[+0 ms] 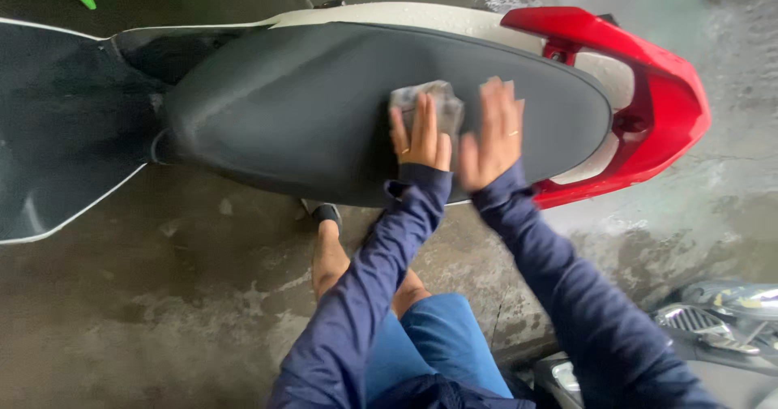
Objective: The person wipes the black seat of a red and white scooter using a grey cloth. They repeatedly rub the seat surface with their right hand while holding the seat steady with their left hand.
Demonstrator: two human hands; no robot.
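1. Grey cloth point(428, 101) lies under the left hand point(421, 137), fingers flat, pressing it down.
2. The right hand point(492, 129) rests open and flat just beside it.
3. The black seat point(284, 109) stretches long, left to right.

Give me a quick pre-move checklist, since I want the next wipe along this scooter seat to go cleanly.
1. Left hand on the grey cloth: ok.
2. Right hand flat on the black seat: ok.
3. Cloth lies on the seat, not hanging off: ok.
4. Seat dry: cannot tell; droplets show on the white panel.
5. Red tail free of the hands: ok.
6. Footing on the wet floor: cannot tell.
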